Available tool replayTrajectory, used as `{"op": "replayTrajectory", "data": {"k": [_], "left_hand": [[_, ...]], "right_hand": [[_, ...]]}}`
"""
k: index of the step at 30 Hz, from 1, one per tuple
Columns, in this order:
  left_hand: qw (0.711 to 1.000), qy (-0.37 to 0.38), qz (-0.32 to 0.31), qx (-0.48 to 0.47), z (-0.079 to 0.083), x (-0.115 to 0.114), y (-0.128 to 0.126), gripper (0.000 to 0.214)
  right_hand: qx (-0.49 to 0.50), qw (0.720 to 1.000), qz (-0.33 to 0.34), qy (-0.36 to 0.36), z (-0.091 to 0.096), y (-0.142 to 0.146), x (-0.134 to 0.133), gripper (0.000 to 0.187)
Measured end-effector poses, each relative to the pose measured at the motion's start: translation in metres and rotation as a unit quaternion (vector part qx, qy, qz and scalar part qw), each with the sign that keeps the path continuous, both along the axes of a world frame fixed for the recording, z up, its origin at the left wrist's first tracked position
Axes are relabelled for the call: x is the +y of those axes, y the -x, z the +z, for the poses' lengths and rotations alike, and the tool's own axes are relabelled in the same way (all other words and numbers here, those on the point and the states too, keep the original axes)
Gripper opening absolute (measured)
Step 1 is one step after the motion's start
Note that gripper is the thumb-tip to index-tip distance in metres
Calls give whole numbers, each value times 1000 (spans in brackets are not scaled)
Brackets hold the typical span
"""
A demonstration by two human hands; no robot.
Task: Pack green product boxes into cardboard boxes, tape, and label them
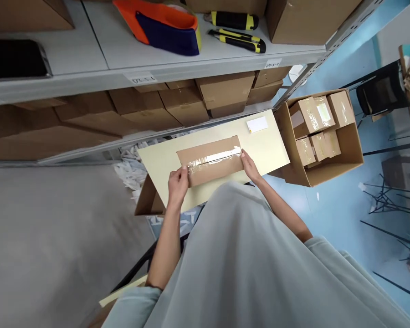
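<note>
A flat brown cardboard box (210, 159) with clear tape along its top seam lies on a pale yellow board (269, 148). My left hand (177, 184) grips the box's left end, fingers curled round its edge. At the right end, my right hand (249, 165) presses against the box's side and holds it. A small white label (257, 124) lies on the board beyond the box, near the far right corner.
A large open carton (353, 146) with several small taped boxes stands to the right on the blue floor. Metal shelving (157, 75) ahead holds brown cartons, two yellow-black utility knives (237, 41) and an orange-blue object (164, 27). Shredded white paper (131, 168) lies left of the board.
</note>
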State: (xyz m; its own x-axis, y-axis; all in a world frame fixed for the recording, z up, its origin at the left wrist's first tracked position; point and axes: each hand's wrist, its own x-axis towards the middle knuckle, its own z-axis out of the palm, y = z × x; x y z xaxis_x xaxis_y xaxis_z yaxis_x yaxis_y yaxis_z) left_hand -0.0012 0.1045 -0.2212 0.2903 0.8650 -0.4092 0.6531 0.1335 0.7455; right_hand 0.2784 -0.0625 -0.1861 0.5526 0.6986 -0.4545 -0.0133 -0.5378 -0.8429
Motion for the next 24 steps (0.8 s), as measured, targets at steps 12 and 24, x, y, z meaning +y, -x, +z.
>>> {"op": "replayTrajectory", "data": {"k": [12, 24], "left_hand": [[996, 80, 20, -22, -20, -25, -33, 71], [984, 115, 5, -133, -7, -33, -13, 95]], "right_hand": [[-17, 991, 121, 50, -31, -33, 18, 98], [68, 980, 176, -62, -12, -58, -6, 100]]}}
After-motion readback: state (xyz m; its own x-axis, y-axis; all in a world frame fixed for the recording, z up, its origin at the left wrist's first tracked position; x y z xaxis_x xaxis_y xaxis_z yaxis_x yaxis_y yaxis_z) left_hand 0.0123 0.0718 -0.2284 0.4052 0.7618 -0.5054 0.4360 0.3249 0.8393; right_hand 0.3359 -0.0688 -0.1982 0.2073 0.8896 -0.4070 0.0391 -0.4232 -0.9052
